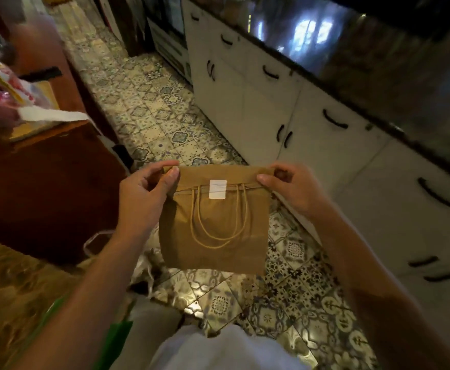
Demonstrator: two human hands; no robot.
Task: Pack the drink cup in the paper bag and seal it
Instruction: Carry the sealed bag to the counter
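You held the brown paper bag (213,225) in the air over the tiled floor (293,297), your left hand (145,196) and right hand (293,189) each pinching 1 top corner of the folded-down flap, with a white sticker (217,189) midway between your 2 grips bridging the flap's edge and the twine handles (218,217) dangling below it. The drink cup was not visible, presumably inside. With only that 1 sticker sealing it, the cup's weight could have peeled the flap open or tipped the drink if you tilted the bag.
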